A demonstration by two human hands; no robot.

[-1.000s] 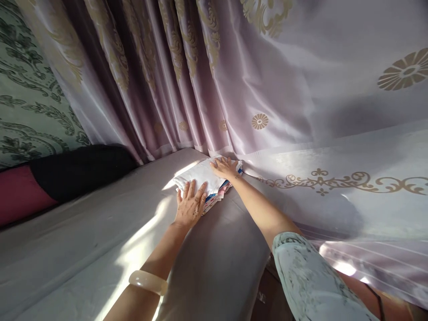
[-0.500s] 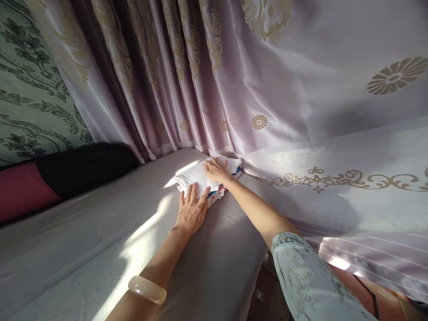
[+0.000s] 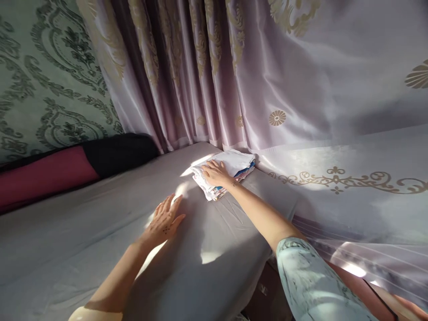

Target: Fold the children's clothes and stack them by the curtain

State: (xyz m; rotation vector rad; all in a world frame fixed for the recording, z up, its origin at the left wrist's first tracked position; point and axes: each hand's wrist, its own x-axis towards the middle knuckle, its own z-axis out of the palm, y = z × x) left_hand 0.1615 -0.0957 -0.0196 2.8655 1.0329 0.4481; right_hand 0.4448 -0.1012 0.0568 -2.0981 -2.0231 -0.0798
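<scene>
A stack of folded cloths (image 3: 236, 159) lies on the grey bed sheet (image 3: 187, 267) by the curtain. Its top piece is white, and blue, pink and patterned edges show below. My right hand (image 3: 216, 174) lies flat on the top of the stack, fingers spread, near its left side. Lower and to the left, my left hand (image 3: 165, 218) is apart from the stack and holds nothing. Its fingers are stretched out above the sheet, with the thumb spread away. A pale bangle (image 3: 95, 313) circles my left forearm at the bottom edge.
A pink-and-black cushioned piece (image 3: 90, 162) runs along the patterned green wall (image 3: 60, 76) at the left. Pleated mauve curtains (image 3: 214, 89) hang behind the stack and along the right. The bed's edge drops to a dark gap (image 3: 267, 290) at lower right.
My left hand has lifted off the stack and moved down and left. My right hand has slid toward the stack's left side. The view has turned somewhat to the left.
</scene>
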